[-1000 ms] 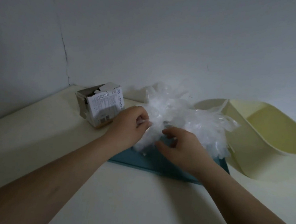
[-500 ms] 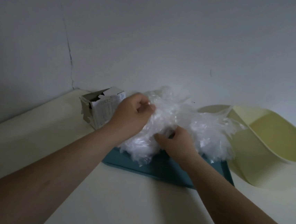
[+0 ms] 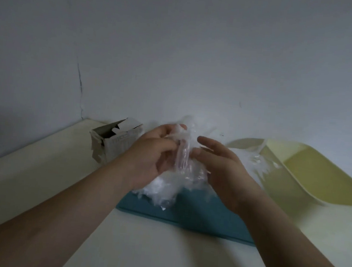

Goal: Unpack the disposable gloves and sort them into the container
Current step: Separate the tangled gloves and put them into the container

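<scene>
Here, left hand around clear gloves, right hand alongside.

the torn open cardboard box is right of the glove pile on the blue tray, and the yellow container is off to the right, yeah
Not quite: the head view shows the cardboard box left of the glove pile, not right. The pile does lie on the blue tray, and the yellow container is off to the right.

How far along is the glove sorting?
Done: box is open, gloves heaped on the teal tray. In hand: left hand pinches a glove above the heap, right hand open beside it. Left: the yellow bin shows none inside, so sorting has barely begun.
</scene>
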`<state>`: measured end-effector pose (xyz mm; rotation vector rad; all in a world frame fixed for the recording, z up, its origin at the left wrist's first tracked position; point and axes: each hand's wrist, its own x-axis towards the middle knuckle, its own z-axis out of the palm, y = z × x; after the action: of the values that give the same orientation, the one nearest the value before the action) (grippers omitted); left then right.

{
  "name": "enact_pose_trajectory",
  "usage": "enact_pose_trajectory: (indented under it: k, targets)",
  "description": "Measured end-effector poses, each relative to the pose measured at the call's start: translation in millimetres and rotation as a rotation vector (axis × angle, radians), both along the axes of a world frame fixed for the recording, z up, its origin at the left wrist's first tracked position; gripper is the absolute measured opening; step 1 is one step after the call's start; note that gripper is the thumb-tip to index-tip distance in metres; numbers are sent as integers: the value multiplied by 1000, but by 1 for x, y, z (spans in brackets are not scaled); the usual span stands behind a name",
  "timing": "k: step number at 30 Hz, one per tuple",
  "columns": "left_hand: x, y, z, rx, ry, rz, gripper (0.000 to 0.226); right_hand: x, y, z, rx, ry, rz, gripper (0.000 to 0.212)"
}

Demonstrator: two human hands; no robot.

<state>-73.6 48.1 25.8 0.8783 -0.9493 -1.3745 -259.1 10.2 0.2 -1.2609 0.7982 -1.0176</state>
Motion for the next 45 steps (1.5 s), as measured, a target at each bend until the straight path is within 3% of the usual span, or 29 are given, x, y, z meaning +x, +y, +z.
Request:
enact_pose_trajectory:
  k: [4, 8, 10, 12, 13, 15, 18, 20, 23, 30, 33, 38, 40, 42, 45]
  targets:
    - [-20, -2, -12, -50, 34, -147, 56, -24, 7, -1, 55, 0, 149, 42]
    - [-31, -6, -17, -118, 20, -98, 56, -42, 12, -4, 124, 72, 97, 45]
    - [-26, -2, -22, -96, -90, -86, 54, -47, 11, -4, 143, 100, 11, 30]
    - [-13, 6, -28, -56, -245, -203, 58, -51, 10, -2, 116, 96, -82, 9]
    - [-6, 9, -31, -34, -319, -258, 59, -52, 9, -1, 88, 79, -116, 8]
    - [3, 13, -34, 17, -336, -238, 61, -50, 8, 1, 50, -1, -168, 16]
    - [9, 11, -40, 125, -127, -111, 59, -41, 10, 1, 70, -212, -192, 24]
    - [10, 14, -44, 173, -176, -209, 48, -31, 12, -3, 78, -316, -210, 33]
    - [-4, 19, -52, 183, -257, -300, 61, -16, 16, -9, 73, -361, -244, 38]
    - [-19, 9, -37, 47, -20, -2, 35, -13, 34, -31, 59, -275, -269, 40]
    - [-5, 6, -25, -1, -47, 34, 14, -26, 38, -37, 94, -214, -287, 39]
    - [19, -4, -13, -42, -147, 176, 15, -35, 48, -37, 53, 57, -433, 30]
    - [21, 0, -8, -27, -242, 115, 12, -34, 54, -26, -123, 198, -538, 30]
    - [19, 9, -2, 10, -339, -49, 25, -33, 57, -10, -303, 250, -536, 43]
    - [9, 21, 3, 16, -441, -314, 20, -30, 46, 6, -334, 297, -191, 70]
